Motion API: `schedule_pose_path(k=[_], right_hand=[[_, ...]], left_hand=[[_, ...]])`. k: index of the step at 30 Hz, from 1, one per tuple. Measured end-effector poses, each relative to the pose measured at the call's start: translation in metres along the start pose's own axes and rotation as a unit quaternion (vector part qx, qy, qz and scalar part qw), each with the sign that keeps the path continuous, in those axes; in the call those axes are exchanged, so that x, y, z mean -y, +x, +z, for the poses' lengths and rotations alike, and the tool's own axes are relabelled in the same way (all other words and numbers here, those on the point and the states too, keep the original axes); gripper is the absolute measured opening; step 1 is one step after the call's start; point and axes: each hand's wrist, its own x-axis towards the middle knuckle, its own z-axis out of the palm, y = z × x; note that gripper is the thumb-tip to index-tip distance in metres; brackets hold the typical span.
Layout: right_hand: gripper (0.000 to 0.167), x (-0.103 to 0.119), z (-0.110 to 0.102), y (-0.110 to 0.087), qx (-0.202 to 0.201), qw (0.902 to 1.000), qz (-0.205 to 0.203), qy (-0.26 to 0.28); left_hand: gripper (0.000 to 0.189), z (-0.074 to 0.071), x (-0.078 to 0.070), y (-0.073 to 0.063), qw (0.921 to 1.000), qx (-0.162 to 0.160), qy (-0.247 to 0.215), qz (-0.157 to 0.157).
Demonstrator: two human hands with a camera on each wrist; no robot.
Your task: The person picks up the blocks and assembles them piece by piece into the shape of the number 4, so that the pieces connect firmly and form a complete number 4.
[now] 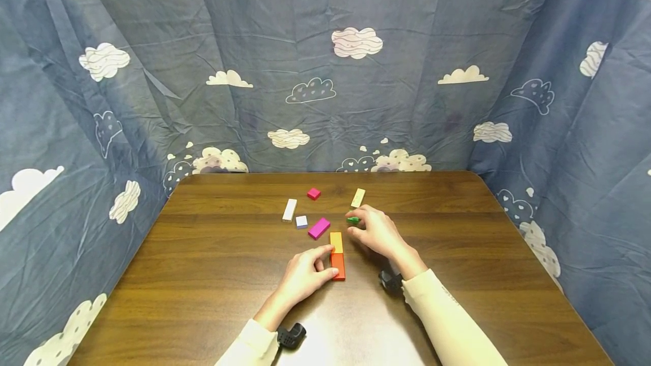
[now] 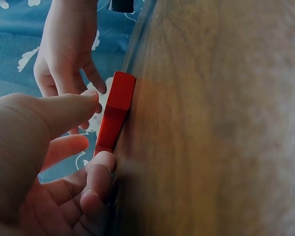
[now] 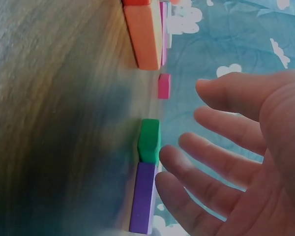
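Observation:
On the table, an orange block (image 1: 336,242) and a red block (image 1: 338,267) lie end to end. My left hand (image 1: 302,273) is beside them, its thumb over the red one and its index fingertip at the orange one's left side. In the left wrist view the red block (image 2: 115,105) shows near the relaxed fingers. My right hand (image 1: 377,231) hovers, fingers spread, around a green block (image 1: 353,219). Nothing is between its fingers in the right wrist view, where the green block (image 3: 149,140) sits against a purple block (image 3: 143,197). The hand covers that purple block in the head view.
Left of the orange block lies a magenta block (image 1: 319,228). Farther left are a small white-topped blue block (image 1: 302,221) and a long white block (image 1: 289,210). A small pink block (image 1: 313,193) and a pale yellow block (image 1: 358,197) lie toward the back. A cloud-patterned curtain (image 1: 305,123) surrounds the table.

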Motion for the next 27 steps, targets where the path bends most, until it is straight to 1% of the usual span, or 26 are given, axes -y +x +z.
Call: schedule_pose_path(k=[5, 12, 20, 27], right_hand=[[0.039, -0.008, 0.002, 0.002, -0.017, 0.9997, 0.01, -0.015], [0.038, -0.017, 0.007, 0.005, -0.037, 0.9986, 0.025, -0.027], [0.037, -0.019, 0.01, 0.01, -0.031, 0.9986, 0.027, -0.035], [0.038, -0.02, 0.013, 0.012, -0.02, 0.9983, 0.035, -0.043]], left_hand=[[0.057, 0.001, 0.001, 0.001, 0.9999, 0.0, 0.014, 0.007], [0.056, 0.002, 0.003, 0.001, 0.9997, 0.003, 0.025, 0.007], [0.054, 0.003, 0.002, 0.001, 0.9995, -0.005, 0.03, 0.0], [0.053, 0.004, 0.002, 0.0, 0.9996, -0.006, 0.026, 0.003]])
